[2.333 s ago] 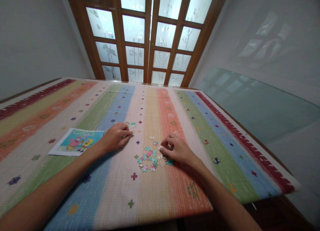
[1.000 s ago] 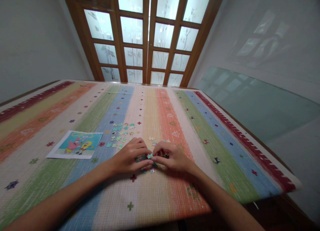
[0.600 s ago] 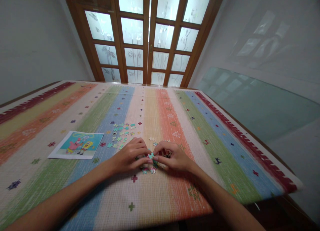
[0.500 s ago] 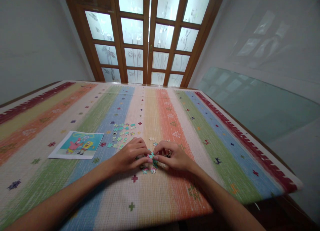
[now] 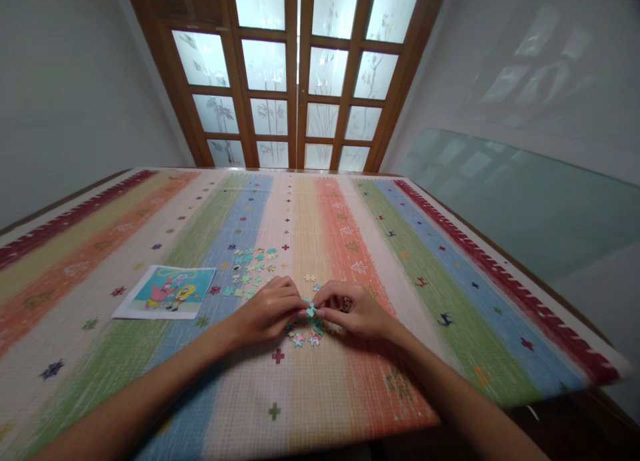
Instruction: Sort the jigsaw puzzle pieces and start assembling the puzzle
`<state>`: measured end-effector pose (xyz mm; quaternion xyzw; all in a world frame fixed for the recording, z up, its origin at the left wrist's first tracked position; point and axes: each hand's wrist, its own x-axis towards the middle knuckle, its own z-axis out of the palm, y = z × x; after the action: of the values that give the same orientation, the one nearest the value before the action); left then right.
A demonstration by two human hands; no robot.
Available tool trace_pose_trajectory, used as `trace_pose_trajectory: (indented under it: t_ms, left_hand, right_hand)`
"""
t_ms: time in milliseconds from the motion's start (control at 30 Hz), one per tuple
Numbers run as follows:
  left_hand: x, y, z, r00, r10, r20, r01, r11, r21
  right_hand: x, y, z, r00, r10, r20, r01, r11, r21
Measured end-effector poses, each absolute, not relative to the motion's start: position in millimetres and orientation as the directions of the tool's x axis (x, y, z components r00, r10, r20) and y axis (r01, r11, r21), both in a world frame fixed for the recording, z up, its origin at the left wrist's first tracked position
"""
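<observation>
My left hand (image 5: 275, 308) and my right hand (image 5: 354, 309) meet over the near middle of the cloth, fingertips almost touching. Between them is a small teal jigsaw puzzle piece (image 5: 311, 310), pinched by the thumb and fingers of each hand. Just below lie pink-and-teal puzzle pieces (image 5: 299, 340), and more are partly hidden under my fingers and right palm. Beyond the hands sits a pale puzzle piece (image 5: 310, 278), seen from its plain side. Left of them, a loose group of teal and green puzzle pieces (image 5: 243, 279) is spread out flat.
A printed cartoon picture (image 5: 167, 293) lies flat to the left. The striped tablecloth (image 5: 400, 248) covers the table, whose near edge falls away at the lower right. A glass panel (image 5: 520, 194) stands along the right wall, and wooden doors (image 5: 295, 101) close off the far side.
The view has shifted slightly, so the table appears a little farther right. Both hands stay together; the teal piece between the fingertips now shows more clearly.
</observation>
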<state>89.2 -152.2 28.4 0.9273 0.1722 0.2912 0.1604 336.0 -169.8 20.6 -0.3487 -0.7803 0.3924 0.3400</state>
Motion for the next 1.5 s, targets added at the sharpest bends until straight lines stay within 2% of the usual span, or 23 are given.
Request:
trace_pose_trajectory:
  t_ms: [100,233,633,867,1200,1500]
  left_hand:
    - [90,-155,32,0.765,0.445,0.466,0.251,-0.871,0.421]
    - [92,-157,34,0.727,0.475,0.495,0.302,-0.869,0.391]
    - [89,-152,34,0.725,0.445,0.526,0.332,-0.894,0.3]
    - [57,-127,43,0.722,0.467,0.51,0.389,-0.884,0.258]
    - [34,-114,41,0.81,0.498,0.311,0.435,-0.865,0.251]
    - [35,-113,38,0.812,0.476,0.337,0.434,-0.879,0.195]
  right_hand:
    - [336,-170,20,-0.522,0.812,0.262,0.286,0.456,-0.843]
    - [335,-170,19,-0.512,0.809,0.287,0.27,0.469,-0.841]
    - [331,-171,18,-0.492,0.812,0.314,0.293,0.493,-0.819]
    - [336,-165,20,-0.346,0.851,0.395,0.347,0.508,-0.789]
    - [346,-158,24,-0.198,0.853,0.483,0.401,0.52,-0.754]
    - [359,-148,24,-0.022,0.821,0.57,0.499,0.503,-0.705]
